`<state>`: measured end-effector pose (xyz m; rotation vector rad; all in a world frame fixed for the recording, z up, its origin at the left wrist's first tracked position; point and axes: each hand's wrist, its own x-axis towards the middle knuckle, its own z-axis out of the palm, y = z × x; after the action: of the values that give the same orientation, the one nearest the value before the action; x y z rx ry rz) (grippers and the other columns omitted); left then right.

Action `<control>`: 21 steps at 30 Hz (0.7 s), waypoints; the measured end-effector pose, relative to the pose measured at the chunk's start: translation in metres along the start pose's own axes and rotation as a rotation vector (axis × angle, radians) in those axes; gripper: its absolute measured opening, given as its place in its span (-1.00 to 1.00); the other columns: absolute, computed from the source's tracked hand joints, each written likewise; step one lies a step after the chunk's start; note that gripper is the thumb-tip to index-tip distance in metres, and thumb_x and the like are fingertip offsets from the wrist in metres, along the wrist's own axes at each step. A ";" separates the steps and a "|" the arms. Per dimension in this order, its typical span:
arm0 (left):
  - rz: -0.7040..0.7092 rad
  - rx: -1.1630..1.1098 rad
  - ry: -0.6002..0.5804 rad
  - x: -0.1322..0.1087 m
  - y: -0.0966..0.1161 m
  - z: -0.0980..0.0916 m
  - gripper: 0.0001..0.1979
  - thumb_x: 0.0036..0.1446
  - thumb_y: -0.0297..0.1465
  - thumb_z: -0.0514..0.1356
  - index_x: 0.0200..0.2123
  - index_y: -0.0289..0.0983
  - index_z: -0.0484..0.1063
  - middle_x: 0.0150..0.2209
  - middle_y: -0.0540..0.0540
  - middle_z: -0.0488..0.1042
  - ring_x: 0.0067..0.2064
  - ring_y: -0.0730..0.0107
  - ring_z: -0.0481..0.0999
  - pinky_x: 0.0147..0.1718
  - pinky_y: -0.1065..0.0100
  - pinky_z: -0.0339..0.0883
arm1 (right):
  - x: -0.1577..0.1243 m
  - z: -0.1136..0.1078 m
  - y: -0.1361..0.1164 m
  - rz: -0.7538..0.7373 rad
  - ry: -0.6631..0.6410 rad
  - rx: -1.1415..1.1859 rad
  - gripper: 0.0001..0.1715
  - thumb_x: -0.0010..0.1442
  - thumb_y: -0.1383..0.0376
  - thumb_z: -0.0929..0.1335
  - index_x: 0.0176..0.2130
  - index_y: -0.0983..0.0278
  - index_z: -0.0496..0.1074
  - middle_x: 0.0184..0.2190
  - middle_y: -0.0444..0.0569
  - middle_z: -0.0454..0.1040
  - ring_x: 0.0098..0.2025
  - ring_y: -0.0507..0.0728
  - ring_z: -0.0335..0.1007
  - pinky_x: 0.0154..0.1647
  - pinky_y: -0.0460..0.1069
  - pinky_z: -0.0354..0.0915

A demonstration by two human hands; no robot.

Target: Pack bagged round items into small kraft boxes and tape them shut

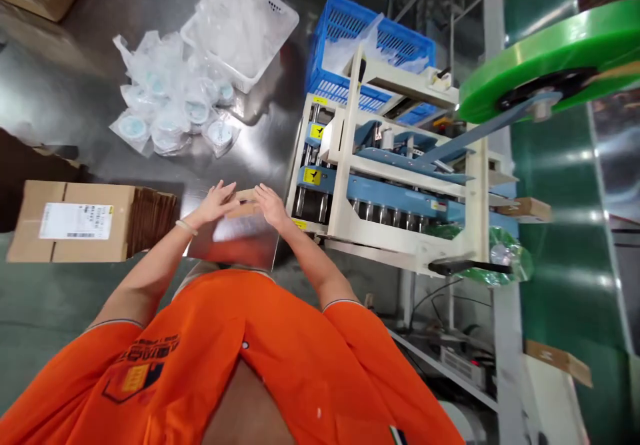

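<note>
A small brown cardboard box (pixel 245 209) lies at the near edge of the metal table, between my two hands. My left hand (pixel 219 203) is at its left end, fingers bent over the top edge. At the opposite end, my right hand (pixel 271 205) presses against the box with its fingers on the upper side. My palms hide parts of the box. Beyond them are several clear plastic bags with round pale-blue and white items (pixel 165 108), piled on the table. A white plastic basket (pixel 287 18) filled with clear bags stands behind the pile.
Flattened cartons with a white label (pixel 90 221) are stacked at left. On the right stands a box-taping machine (pixel 385 185) with rollers, a blue crate (pixel 330 38) behind it and a green tape roll (pixel 545 58) above. Small boxes (pixel 530 209) sit by a green conveyor (pixel 560 251).
</note>
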<state>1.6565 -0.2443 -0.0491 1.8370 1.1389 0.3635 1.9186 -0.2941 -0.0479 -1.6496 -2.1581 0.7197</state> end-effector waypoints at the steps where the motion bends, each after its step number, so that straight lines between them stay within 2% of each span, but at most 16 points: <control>1: -0.003 0.171 0.039 -0.006 0.011 0.009 0.03 0.25 0.20 0.26 0.50 -0.47 0.35 0.50 -0.59 0.32 0.64 -0.55 0.00 0.53 -0.46 -0.15 | -0.003 0.003 0.001 0.013 0.006 0.026 -0.52 0.46 0.39 0.40 0.29 0.24 0.62 0.39 0.19 0.54 0.57 0.32 0.31 0.63 0.32 0.20; 3: -0.017 0.445 0.094 -0.015 0.031 0.027 0.11 0.28 0.19 0.27 0.53 -0.62 0.24 0.47 -0.76 0.28 0.61 -0.67 0.01 0.49 -0.54 -0.19 | -0.005 0.008 0.002 0.045 0.037 0.075 -0.57 0.45 0.35 0.44 0.25 0.21 0.66 0.37 0.19 0.56 0.55 0.32 0.34 0.61 0.30 0.25; 5: -0.021 0.584 0.115 -0.018 0.044 0.040 0.07 0.34 0.16 0.24 0.52 -0.65 0.21 0.39 -0.80 0.35 0.55 -0.69 0.14 0.45 -0.53 -0.08 | -0.005 0.010 0.002 0.086 0.057 0.098 -0.60 0.42 0.30 0.49 0.21 0.18 0.68 0.36 0.20 0.56 0.55 0.36 0.33 0.57 0.32 0.29; 7: -0.011 0.630 0.116 -0.012 0.047 0.043 0.00 0.39 0.14 0.19 0.51 -0.61 0.23 0.33 -0.78 0.41 0.47 -0.66 0.26 0.38 -0.47 0.09 | -0.007 0.009 0.001 0.152 0.098 0.081 -0.58 0.42 0.28 0.50 0.23 0.18 0.66 0.42 0.22 0.50 0.58 0.42 0.26 0.56 0.36 0.28; 9: 0.000 0.648 0.118 0.006 0.046 0.038 -0.02 0.41 0.15 0.15 0.49 -0.60 0.25 0.31 -0.76 0.42 0.40 -0.63 0.34 0.31 -0.35 0.22 | -0.015 0.008 0.001 0.242 0.199 0.059 -0.48 0.43 0.24 0.48 0.33 0.20 0.58 0.51 0.26 0.36 0.62 0.45 0.15 0.58 0.40 0.22; 11: 0.011 0.666 0.129 0.038 0.046 0.030 -0.01 0.42 0.18 0.10 0.48 -0.61 0.25 0.31 -0.74 0.41 0.35 -0.58 0.37 0.27 -0.26 0.27 | -0.034 0.010 0.003 0.340 0.326 0.077 -0.36 0.45 0.21 0.45 0.43 0.24 0.47 0.55 0.31 0.27 0.62 0.44 0.12 0.60 0.40 0.17; 13: 0.040 0.669 0.130 0.082 0.048 0.023 0.01 0.41 0.21 0.08 0.46 -0.63 0.25 0.30 -0.73 0.41 0.32 -0.56 0.38 0.25 -0.23 0.27 | -0.064 0.015 0.003 0.424 0.372 0.122 -0.34 0.45 0.23 0.42 0.45 0.28 0.42 0.53 0.35 0.28 0.60 0.43 0.16 0.60 0.39 0.18; 16: 0.119 0.653 0.108 0.159 0.060 0.020 0.01 0.35 0.19 0.18 0.38 -0.68 0.31 0.25 -0.73 0.43 0.29 -0.58 0.38 0.27 -0.26 0.24 | -0.118 0.030 0.003 0.529 0.260 0.159 -0.35 0.40 0.32 0.40 0.42 0.26 0.43 0.50 0.38 0.31 0.59 0.45 0.22 0.54 0.43 0.26; 18: 0.199 0.640 0.080 0.210 0.075 0.029 -0.04 0.29 0.12 0.31 0.33 -0.67 0.37 0.23 -0.72 0.44 0.29 -0.58 0.38 0.32 -0.27 0.20 | -0.151 0.043 0.003 0.568 0.188 0.148 -0.34 0.37 0.34 0.42 0.40 0.22 0.45 0.50 0.38 0.32 0.59 0.47 0.22 0.50 0.43 0.33; 21: 0.327 0.535 0.033 0.275 0.112 0.063 -0.08 0.18 0.00 0.46 0.31 -0.63 0.39 0.27 -0.71 0.43 0.35 -0.57 0.35 0.40 -0.32 0.13 | -0.183 0.061 0.001 0.568 0.199 0.129 -0.35 0.36 0.34 0.40 0.39 0.12 0.47 0.49 0.34 0.35 0.55 0.47 0.31 0.41 0.44 0.42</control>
<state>1.9049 -0.0696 -0.0473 2.5087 1.0187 0.2906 1.9368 -0.4811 -0.0910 -2.1769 -1.4766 0.7788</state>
